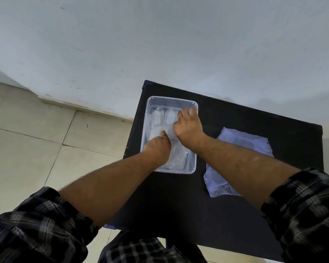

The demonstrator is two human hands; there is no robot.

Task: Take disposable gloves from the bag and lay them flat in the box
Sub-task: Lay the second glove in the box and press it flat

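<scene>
A clear plastic box (195, 164) stands on the left part of a black table (179, 196). Inside it lies a transparent disposable glove (160, 118), its fingers pointing toward the far end. My left hand (157, 147) rests in the near half of the box, one finger pressing on the glove's palm. My right hand (188, 126) lies over the glove's right side with fingers spread, its fingertips near the far right corner. A crumpled clear bag (245, 141) with more gloves lies right of the box, partly hidden under my right forearm.
The table's left edge runs close beside the box, with tiled floor (36, 139) below it. A pale wall (160, 44) rises behind the table. The near half of the tabletop is bare black surface.
</scene>
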